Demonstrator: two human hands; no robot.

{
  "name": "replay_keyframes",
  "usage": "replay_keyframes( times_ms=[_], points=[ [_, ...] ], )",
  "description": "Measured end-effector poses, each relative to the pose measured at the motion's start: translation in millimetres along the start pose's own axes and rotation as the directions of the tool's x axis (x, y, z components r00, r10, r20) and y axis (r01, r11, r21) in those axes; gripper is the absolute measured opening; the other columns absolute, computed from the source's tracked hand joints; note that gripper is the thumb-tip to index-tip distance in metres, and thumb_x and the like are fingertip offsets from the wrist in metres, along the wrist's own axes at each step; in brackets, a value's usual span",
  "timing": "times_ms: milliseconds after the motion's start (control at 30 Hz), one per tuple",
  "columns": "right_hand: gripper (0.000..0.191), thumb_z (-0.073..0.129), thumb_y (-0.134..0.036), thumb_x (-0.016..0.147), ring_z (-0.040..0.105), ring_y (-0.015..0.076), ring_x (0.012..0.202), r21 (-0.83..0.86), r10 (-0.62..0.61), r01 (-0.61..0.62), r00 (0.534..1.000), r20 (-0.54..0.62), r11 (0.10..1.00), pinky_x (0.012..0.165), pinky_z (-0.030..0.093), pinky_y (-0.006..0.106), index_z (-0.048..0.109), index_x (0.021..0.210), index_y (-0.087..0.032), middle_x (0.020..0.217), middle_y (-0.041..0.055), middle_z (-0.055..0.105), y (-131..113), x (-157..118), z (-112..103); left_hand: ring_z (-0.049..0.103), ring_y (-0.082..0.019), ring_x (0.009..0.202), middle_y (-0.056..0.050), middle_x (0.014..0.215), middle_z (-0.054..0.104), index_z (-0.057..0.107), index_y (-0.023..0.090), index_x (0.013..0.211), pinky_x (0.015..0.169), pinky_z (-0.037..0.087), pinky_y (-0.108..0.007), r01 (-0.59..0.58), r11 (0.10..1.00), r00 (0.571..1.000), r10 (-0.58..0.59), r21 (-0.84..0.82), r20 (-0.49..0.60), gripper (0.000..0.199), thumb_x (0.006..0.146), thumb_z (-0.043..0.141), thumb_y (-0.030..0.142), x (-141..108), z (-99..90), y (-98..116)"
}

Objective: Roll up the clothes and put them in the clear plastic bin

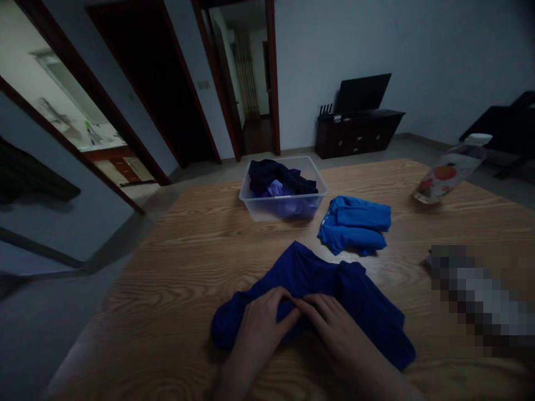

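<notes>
A dark blue garment (313, 270) lies crumpled across the wooden table in front of me; its exact kind is not clear. My left hand (263, 320) rests on its near middle, thumb and fingers closed on the cloth. Right beside it, my right hand (332, 323) has its fingers bent and pressed together on the same fabric. The fingertips of both hands almost meet. One end of the garment bunches to the left, while the other spreads out to the right. Beyond it lies a brighter blue folded garment (361, 217).
A clear plastic bin (256, 207) with dark and purple clothes (280, 178) stands at the far side of the wooden table (167, 278). A bottle (451, 170) with a white cap is at the far right. Nearer on the right lies a pixelated object (480, 295).
</notes>
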State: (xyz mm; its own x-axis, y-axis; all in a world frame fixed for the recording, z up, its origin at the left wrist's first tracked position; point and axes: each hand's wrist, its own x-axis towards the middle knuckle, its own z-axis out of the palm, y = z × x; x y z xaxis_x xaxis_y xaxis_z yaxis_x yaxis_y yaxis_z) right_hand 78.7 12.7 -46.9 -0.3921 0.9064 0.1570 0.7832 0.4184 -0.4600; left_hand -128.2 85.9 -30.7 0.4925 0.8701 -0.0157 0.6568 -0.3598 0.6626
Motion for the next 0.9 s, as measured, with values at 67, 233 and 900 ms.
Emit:
replay_keyframes(
  times_ms=[67,233,900],
  points=[
    [0.081,0.046,0.001,0.084,0.052,0.0284,0.135,0.026,0.009,-0.010,1.000,0.020,1.000,0.114,0.047,0.051,0.036,0.161,-0.024,0.148,0.0139,0.052,3.7,0.5,-2.2,0.070,-0.021,0.103,-0.002,0.110,0.072,0.066,0.025,0.113,0.091,0.055,-0.034,-0.064,0.998,0.997,0.065,0.024,-0.051,0.019,0.099,0.065,0.038,-1.8,1.6,-0.3],
    [0.066,0.051,-0.010,0.091,0.046,0.0320,0.144,0.075,0.033,-0.039,0.996,0.078,0.996,0.121,0.038,0.059,0.045,0.156,-0.021,0.152,0.0160,0.051,6.1,6.4,-12.2,0.067,-0.024,0.107,-0.006,0.118,0.071,0.065,0.025,0.120,0.096,0.055,-0.041,-0.199,0.952,0.952,0.244,0.231,-0.185,0.022,0.100,0.063,0.032,-25.6,12.7,-5.0],
    [0.068,0.052,-0.011,0.096,0.042,0.0301,0.146,-0.054,0.047,-0.052,0.994,-0.097,0.997,0.116,0.048,0.051,0.036,0.160,-0.025,0.160,0.0145,0.038,11.3,-12.1,12.8,0.058,-0.033,0.130,-0.009,0.137,0.064,0.062,0.028,0.134,0.114,0.045,-0.054,-0.038,0.981,0.999,0.042,0.188,-0.018,0.046,0.089,0.073,0.030,-16.4,-1.4,-10.5]
  ],
)
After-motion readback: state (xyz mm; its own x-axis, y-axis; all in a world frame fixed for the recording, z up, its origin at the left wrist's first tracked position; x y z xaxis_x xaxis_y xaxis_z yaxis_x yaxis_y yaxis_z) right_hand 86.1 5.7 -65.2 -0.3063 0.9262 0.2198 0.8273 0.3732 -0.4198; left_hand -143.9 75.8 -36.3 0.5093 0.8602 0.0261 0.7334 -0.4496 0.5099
